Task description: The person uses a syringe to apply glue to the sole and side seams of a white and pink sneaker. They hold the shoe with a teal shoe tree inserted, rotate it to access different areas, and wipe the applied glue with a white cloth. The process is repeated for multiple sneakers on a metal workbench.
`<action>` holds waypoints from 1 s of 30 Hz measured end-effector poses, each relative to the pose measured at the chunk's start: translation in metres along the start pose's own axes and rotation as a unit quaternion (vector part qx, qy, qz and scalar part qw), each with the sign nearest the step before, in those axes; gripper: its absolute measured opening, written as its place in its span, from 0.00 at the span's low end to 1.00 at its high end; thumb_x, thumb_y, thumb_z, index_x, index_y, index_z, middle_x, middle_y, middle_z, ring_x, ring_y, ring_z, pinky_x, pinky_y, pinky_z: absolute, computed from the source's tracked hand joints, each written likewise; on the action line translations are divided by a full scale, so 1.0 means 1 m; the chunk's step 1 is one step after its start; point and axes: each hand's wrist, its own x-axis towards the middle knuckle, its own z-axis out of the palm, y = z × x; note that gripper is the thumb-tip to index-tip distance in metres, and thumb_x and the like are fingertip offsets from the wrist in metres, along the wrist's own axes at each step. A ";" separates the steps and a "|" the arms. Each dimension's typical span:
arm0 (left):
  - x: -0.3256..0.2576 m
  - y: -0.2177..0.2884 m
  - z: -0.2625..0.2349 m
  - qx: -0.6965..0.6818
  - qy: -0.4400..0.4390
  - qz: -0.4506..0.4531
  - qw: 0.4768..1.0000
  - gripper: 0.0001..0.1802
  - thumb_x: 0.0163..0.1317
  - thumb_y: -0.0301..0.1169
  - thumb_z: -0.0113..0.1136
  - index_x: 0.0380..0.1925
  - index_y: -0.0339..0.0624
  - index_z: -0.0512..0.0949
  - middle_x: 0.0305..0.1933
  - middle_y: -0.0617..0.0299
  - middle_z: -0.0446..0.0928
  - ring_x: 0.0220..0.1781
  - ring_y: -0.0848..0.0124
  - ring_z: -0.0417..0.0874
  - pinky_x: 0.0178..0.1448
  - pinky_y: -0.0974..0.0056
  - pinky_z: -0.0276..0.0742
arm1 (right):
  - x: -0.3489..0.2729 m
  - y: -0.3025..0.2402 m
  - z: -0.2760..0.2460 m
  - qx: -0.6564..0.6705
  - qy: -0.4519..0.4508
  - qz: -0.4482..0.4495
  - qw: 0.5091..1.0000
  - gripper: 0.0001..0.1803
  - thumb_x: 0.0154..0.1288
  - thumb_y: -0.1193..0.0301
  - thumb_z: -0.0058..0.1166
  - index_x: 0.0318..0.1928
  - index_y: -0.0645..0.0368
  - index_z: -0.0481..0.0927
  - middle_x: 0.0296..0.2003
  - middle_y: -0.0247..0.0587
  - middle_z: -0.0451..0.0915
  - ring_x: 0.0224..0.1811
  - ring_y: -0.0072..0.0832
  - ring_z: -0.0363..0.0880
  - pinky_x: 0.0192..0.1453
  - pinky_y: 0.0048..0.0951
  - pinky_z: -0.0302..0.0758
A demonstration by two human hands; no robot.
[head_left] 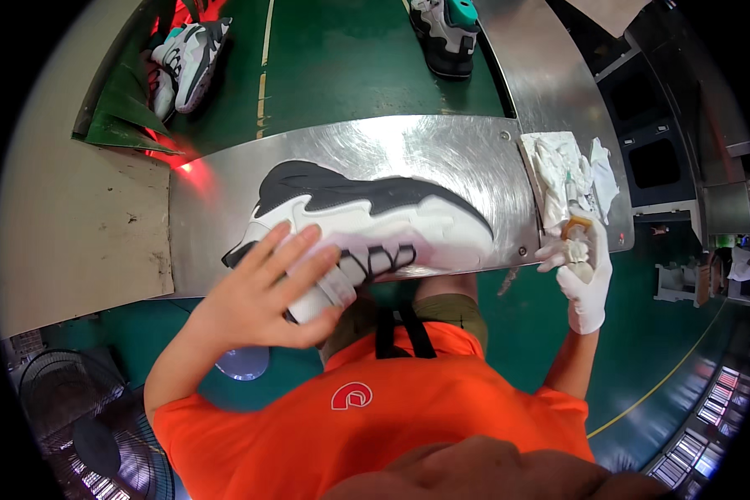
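Head view: left hand (262, 287) open-fingered on sneaker (367, 221) overhanging steel plate's near edge (208, 287), gloved right hand (582, 271) gripping small bottle (577, 242)

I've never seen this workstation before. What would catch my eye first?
A big white and black sneaker lies on its side on the steel table, with the bare left hand spread flat on it. At the table's right edge, the white-gloved right hand grips a small bottle beside crumpled white rags.
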 end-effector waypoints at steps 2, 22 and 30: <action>0.002 0.008 0.009 0.023 -0.002 0.027 0.999 0.20 0.51 0.32 0.67 0.43 0.62 0.72 0.58 0.50 0.75 0.62 0.48 0.76 0.66 0.44 0.70 | 0.001 -0.001 0.001 -0.073 0.008 0.023 0.997 0.35 0.48 0.77 0.66 0.60 0.62 0.69 0.42 0.43 0.78 0.39 0.26 0.80 0.39 0.27 0.80; -0.001 0.023 0.028 0.028 0.030 -0.031 0.999 0.17 0.59 0.35 0.64 0.45 0.54 0.67 0.56 0.45 0.77 0.59 0.45 0.78 0.66 0.41 0.69 | 0.030 -0.048 0.027 0.217 -0.285 0.139 0.923 0.62 0.26 0.44 0.76 0.53 0.84 0.68 0.31 0.58 0.79 0.28 0.38 0.83 0.30 0.28 0.81; -0.002 0.030 0.029 0.028 0.016 -0.045 0.998 0.12 0.57 0.29 0.62 0.41 0.50 0.72 0.56 0.42 0.76 0.59 0.41 0.77 0.65 0.39 0.68 | 0.032 -0.053 0.004 0.195 -0.312 0.172 0.914 0.60 0.25 0.51 0.80 0.54 0.83 0.68 0.32 0.58 0.79 0.31 0.42 0.85 0.34 0.30 0.83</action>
